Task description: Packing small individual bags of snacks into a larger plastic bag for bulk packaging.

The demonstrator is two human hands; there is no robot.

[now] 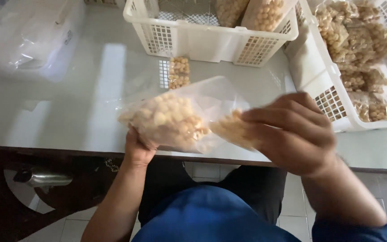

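A clear plastic bag (175,117) filled with small round tan snack balls is held above the near edge of a glossy white table (68,112). My left hand (136,148) grips it from below at its left end. My right hand (292,132) pinches the bag's right end, fingers curled over the plastic. The picture is blurred around the bag and the hands.
A white slotted basket (202,38) with a few filled bags stands at the back centre. A second white basket (337,96) packed with several filled bags sits at the right. Clear plastic sheeting (27,36) lies at the back left. Dark table frame and tiled floor show below.
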